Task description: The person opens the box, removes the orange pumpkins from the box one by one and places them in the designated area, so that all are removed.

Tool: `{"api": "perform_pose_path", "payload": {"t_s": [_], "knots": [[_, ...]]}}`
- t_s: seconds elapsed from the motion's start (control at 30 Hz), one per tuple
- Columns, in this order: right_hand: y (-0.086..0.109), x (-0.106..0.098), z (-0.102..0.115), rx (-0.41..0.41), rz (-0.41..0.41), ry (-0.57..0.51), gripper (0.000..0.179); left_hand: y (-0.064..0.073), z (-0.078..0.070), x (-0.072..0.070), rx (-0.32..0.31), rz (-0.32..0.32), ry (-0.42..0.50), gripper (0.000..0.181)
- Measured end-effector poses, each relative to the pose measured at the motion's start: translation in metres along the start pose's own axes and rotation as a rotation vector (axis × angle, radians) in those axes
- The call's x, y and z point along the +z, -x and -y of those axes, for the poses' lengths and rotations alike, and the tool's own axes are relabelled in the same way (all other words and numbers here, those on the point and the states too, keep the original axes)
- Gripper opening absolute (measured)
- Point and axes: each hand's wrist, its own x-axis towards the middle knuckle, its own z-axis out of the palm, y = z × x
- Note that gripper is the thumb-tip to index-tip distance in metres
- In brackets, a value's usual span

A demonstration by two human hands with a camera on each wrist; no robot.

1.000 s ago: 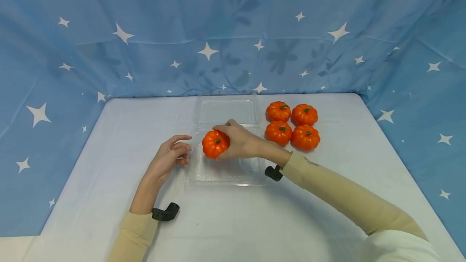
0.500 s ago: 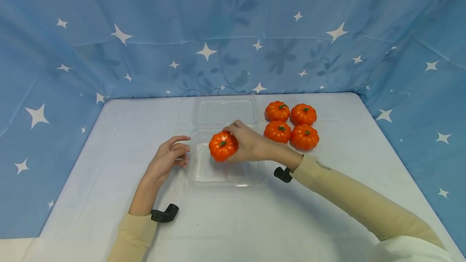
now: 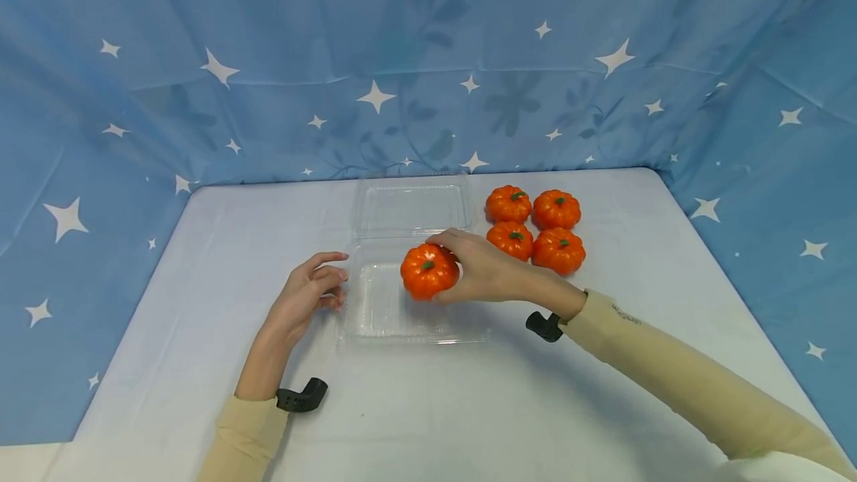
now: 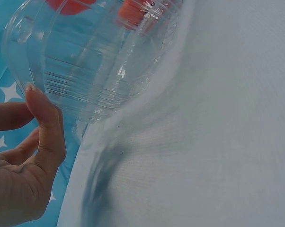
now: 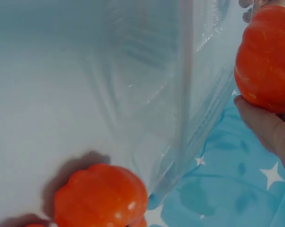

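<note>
My right hand (image 3: 485, 268) grips a small orange pumpkin (image 3: 427, 274) with a green stem. It holds the pumpkin above the base of a clear plastic clamshell box (image 3: 375, 318), whose lid (image 3: 415, 207) lies open toward the back. At the box's left edge is my left hand (image 3: 304, 294), fingers loosely bent and spread. In the left wrist view, a fingertip of the left hand (image 4: 43, 137) is at the clear rim (image 4: 26, 61); whether it touches cannot be told. The right wrist view has the held pumpkin (image 5: 268, 61) at its right edge, resting against the fingers.
Several more pumpkins (image 3: 557, 210) stand in a tight group right of the box, partly behind the right hand. White cloth (image 3: 415, 407) covers the table. A blue star-patterned curtain (image 3: 301, 36) hangs behind and at both sides.
My right hand has drawn the pumpkin rightward and slightly toward me over the box. The left hand, the box and the grouped pumpkins have stayed in place.
</note>
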Motion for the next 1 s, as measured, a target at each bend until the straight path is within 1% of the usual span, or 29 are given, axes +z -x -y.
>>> {"api": "perform_pose_path", "payload": {"t_s": [0.13,0.27,0.5,0.67,0.83,1.0], "knots": [[0.008,-0.003,-0.006,-0.006,-0.01,-0.044,0.076,0.0,0.0,0.0,-0.004,-0.004,-0.005,0.047],[0.019,-0.009,-0.009,-0.003,-0.047,-0.069,0.076,0.0,0.0,0.0,-0.004,-0.001,-0.006,0.048],[0.039,-0.018,-0.015,-0.002,-0.107,-0.039,0.076,0.002,0.0,0.0,-0.003,0.001,-0.012,0.048],[0.053,-0.023,-0.024,0.043,-0.127,-0.035,0.078,0.003,-0.002,0.0,-0.012,-0.003,-0.014,0.048],[0.064,-0.026,-0.035,0.071,-0.168,-0.036,0.076,0.003,-0.002,0.0,-0.011,-0.004,-0.013,0.048],[0.075,-0.027,-0.046,0.105,-0.167,-0.056,0.076,0.003,-0.001,-0.001,-0.009,0.004,-0.015,0.048]]}}
